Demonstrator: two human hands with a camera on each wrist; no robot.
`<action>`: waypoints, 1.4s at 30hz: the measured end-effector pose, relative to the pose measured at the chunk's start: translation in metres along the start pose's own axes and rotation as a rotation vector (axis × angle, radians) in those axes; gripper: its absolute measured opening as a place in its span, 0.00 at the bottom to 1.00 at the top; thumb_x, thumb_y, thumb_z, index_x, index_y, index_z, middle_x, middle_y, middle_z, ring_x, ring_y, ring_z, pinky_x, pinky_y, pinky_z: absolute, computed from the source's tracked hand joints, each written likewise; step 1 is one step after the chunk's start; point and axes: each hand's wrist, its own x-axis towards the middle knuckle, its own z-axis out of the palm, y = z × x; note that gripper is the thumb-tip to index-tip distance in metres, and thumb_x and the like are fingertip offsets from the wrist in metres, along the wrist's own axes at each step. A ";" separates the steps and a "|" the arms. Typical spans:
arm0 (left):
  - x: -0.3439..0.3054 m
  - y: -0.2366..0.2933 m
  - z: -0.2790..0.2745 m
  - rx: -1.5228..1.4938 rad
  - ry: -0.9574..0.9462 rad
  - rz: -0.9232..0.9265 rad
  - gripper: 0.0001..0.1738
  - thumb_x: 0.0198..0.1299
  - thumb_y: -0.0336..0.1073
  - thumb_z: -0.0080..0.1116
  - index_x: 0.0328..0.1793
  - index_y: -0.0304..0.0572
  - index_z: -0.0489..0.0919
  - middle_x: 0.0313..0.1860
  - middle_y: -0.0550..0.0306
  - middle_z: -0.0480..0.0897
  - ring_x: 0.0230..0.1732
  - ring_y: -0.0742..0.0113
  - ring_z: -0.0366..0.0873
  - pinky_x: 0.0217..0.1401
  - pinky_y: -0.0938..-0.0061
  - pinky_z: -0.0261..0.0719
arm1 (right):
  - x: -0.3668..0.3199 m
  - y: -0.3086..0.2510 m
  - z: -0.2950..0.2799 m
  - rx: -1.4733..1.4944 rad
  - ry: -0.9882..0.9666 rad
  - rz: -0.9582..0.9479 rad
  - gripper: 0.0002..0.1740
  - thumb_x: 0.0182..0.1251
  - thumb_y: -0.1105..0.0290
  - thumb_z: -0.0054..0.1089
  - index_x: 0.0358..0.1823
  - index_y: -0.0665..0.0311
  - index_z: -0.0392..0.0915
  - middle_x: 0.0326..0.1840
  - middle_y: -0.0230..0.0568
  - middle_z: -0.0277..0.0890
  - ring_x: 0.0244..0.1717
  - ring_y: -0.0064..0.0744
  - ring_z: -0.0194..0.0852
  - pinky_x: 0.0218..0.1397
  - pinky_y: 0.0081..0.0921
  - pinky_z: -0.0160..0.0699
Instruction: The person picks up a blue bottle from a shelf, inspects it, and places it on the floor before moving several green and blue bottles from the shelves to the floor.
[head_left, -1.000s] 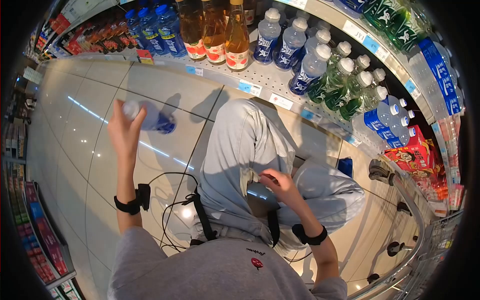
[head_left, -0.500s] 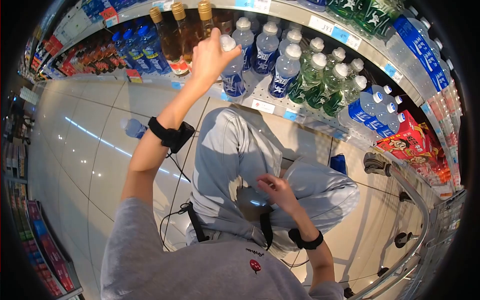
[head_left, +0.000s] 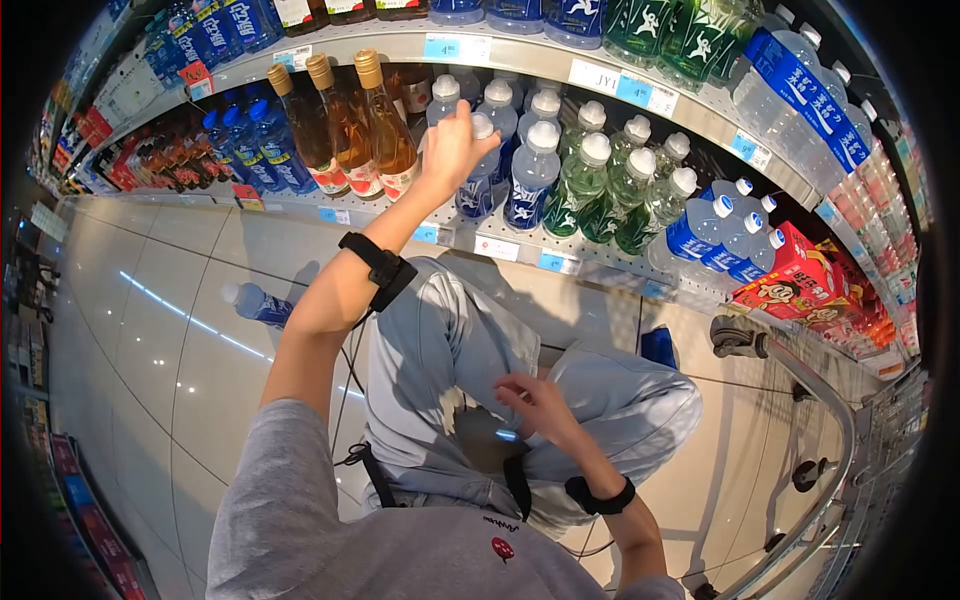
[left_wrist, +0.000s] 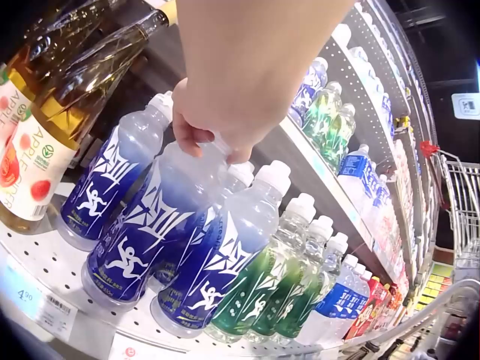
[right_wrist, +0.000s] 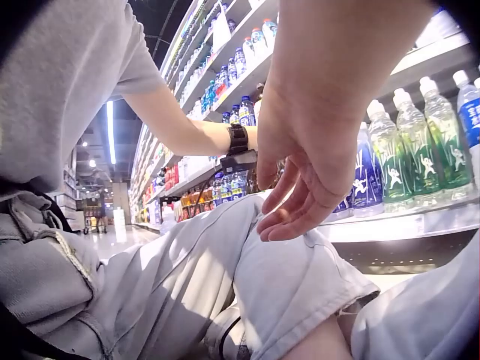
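Note:
On the lower shelf, my left hand (head_left: 455,150) grips a blue-labelled drink bottle (left_wrist: 139,236) by its white cap, fingers and thumb curled round the top. The bottle stands upright in the front row, with similar blue-labelled bottles (head_left: 533,180) beside and behind it. Glass bottles of apple cider (head_left: 385,135) stand just left of the hand. Another blue-labelled bottle (head_left: 262,303) is on the floor to the left, partly behind my left forearm. My right hand (head_left: 540,405) hangs over my lap, fingers loosely curled with nothing in them, as the right wrist view shows.
Green-labelled bottles (head_left: 630,205), large water bottles (head_left: 700,235) and a red box (head_left: 800,275) continue along the shelf to the right. The upper shelf edge (head_left: 520,50) overhangs the row. A metal cart (head_left: 845,430) stands at my right.
My left hand has left the bottle on the floor, moved up and right to the shelf, and taken hold of a bottle cap there. My right hand stays over my lap.

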 end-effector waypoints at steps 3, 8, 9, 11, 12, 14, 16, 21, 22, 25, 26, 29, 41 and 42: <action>0.003 0.005 0.003 -0.029 -0.043 0.021 0.31 0.50 0.52 0.66 0.41 0.30 0.67 0.20 0.41 0.78 0.27 0.41 0.79 0.30 0.56 0.76 | 0.002 0.004 0.001 0.025 -0.002 -0.013 0.12 0.67 0.68 0.55 0.46 0.67 0.76 0.34 0.45 0.80 0.33 0.30 0.78 0.38 0.26 0.75; 0.006 0.014 0.006 -0.019 -0.082 -0.032 0.31 0.51 0.53 0.64 0.41 0.29 0.67 0.23 0.39 0.79 0.31 0.40 0.79 0.35 0.55 0.77 | 0.003 0.001 0.003 0.021 -0.008 -0.007 0.11 0.67 0.68 0.54 0.46 0.67 0.76 0.34 0.44 0.80 0.33 0.30 0.78 0.38 0.25 0.75; 0.006 0.015 0.006 -0.014 -0.079 -0.034 0.31 0.51 0.53 0.64 0.41 0.29 0.67 0.24 0.37 0.79 0.32 0.39 0.79 0.35 0.54 0.77 | 0.003 0.001 0.004 0.018 -0.007 -0.008 0.11 0.67 0.68 0.54 0.46 0.67 0.76 0.34 0.44 0.80 0.33 0.30 0.79 0.38 0.25 0.75; 0.005 0.017 0.005 -0.001 -0.078 -0.040 0.32 0.52 0.53 0.63 0.42 0.29 0.67 0.27 0.35 0.80 0.34 0.39 0.80 0.37 0.54 0.77 | 0.003 0.001 0.004 0.008 -0.011 0.000 0.11 0.67 0.68 0.54 0.46 0.67 0.76 0.34 0.45 0.80 0.33 0.30 0.79 0.38 0.26 0.75; 0.005 0.016 0.004 -0.011 -0.086 -0.054 0.32 0.52 0.53 0.63 0.42 0.29 0.67 0.28 0.35 0.80 0.34 0.38 0.80 0.37 0.53 0.77 | 0.003 0.000 0.004 -0.001 -0.017 0.009 0.11 0.67 0.68 0.54 0.46 0.67 0.76 0.34 0.45 0.80 0.33 0.30 0.79 0.39 0.26 0.75; 0.006 0.016 0.002 -0.027 -0.100 -0.082 0.32 0.52 0.54 0.63 0.43 0.28 0.67 0.29 0.34 0.80 0.35 0.38 0.80 0.37 0.53 0.77 | 0.003 0.000 0.006 -0.002 -0.025 0.006 0.12 0.68 0.68 0.54 0.46 0.67 0.76 0.34 0.45 0.80 0.33 0.30 0.79 0.39 0.26 0.75; 0.006 0.017 0.004 -0.013 -0.088 -0.079 0.32 0.52 0.54 0.63 0.42 0.28 0.67 0.30 0.33 0.80 0.35 0.37 0.80 0.37 0.54 0.77 | 0.003 0.001 0.008 0.007 -0.027 -0.018 0.12 0.68 0.67 0.54 0.46 0.67 0.76 0.34 0.45 0.80 0.33 0.30 0.78 0.39 0.26 0.76; 0.007 0.016 0.006 -0.027 -0.078 -0.080 0.31 0.51 0.52 0.64 0.41 0.29 0.67 0.30 0.31 0.80 0.36 0.35 0.79 0.38 0.52 0.77 | 0.003 0.001 0.012 0.020 -0.029 -0.066 0.12 0.68 0.67 0.54 0.46 0.67 0.76 0.33 0.44 0.80 0.32 0.30 0.78 0.39 0.25 0.76; 0.008 0.014 0.007 -0.043 -0.079 -0.074 0.31 0.51 0.52 0.64 0.41 0.29 0.66 0.30 0.31 0.80 0.36 0.35 0.79 0.38 0.52 0.77 | 0.002 0.000 0.011 0.019 -0.030 -0.073 0.12 0.68 0.67 0.54 0.46 0.67 0.76 0.33 0.44 0.80 0.32 0.30 0.78 0.39 0.25 0.76; 0.008 0.013 0.007 -0.079 -0.082 -0.077 0.31 0.50 0.51 0.65 0.42 0.30 0.66 0.30 0.31 0.80 0.36 0.34 0.79 0.38 0.51 0.77 | 0.001 -0.002 0.009 -0.003 -0.043 -0.003 0.12 0.68 0.67 0.53 0.46 0.67 0.76 0.33 0.44 0.80 0.33 0.31 0.78 0.39 0.25 0.76; 0.007 0.014 0.007 -0.083 -0.083 -0.091 0.31 0.50 0.51 0.65 0.42 0.30 0.66 0.30 0.32 0.80 0.36 0.34 0.79 0.38 0.51 0.78 | 0.000 -0.002 0.009 -0.004 -0.043 -0.002 0.12 0.68 0.67 0.53 0.46 0.67 0.76 0.33 0.44 0.80 0.33 0.31 0.78 0.39 0.26 0.76; 0.004 0.014 0.005 -0.064 -0.107 -0.105 0.34 0.50 0.55 0.65 0.43 0.30 0.65 0.31 0.33 0.80 0.37 0.35 0.79 0.38 0.52 0.77 | 0.000 0.001 0.012 0.001 -0.043 -0.013 0.12 0.68 0.67 0.54 0.46 0.67 0.76 0.34 0.44 0.80 0.33 0.31 0.78 0.39 0.26 0.76; -0.161 -0.170 -0.134 0.579 0.245 -0.264 0.32 0.51 0.44 0.66 0.60 0.39 0.69 0.59 0.36 0.69 0.61 0.41 0.64 0.58 0.56 0.68 | 0.007 0.009 0.020 -0.067 -0.037 -0.055 0.10 0.66 0.69 0.56 0.45 0.67 0.76 0.34 0.44 0.81 0.34 0.31 0.81 0.37 0.24 0.79; -0.179 -0.182 -0.154 0.743 0.264 -0.290 0.33 0.52 0.45 0.66 0.61 0.39 0.68 0.60 0.37 0.68 0.60 0.41 0.65 0.58 0.56 0.68 | 0.008 0.004 0.020 -0.078 -0.047 -0.058 0.10 0.66 0.69 0.56 0.45 0.67 0.76 0.34 0.44 0.81 0.33 0.31 0.81 0.37 0.24 0.78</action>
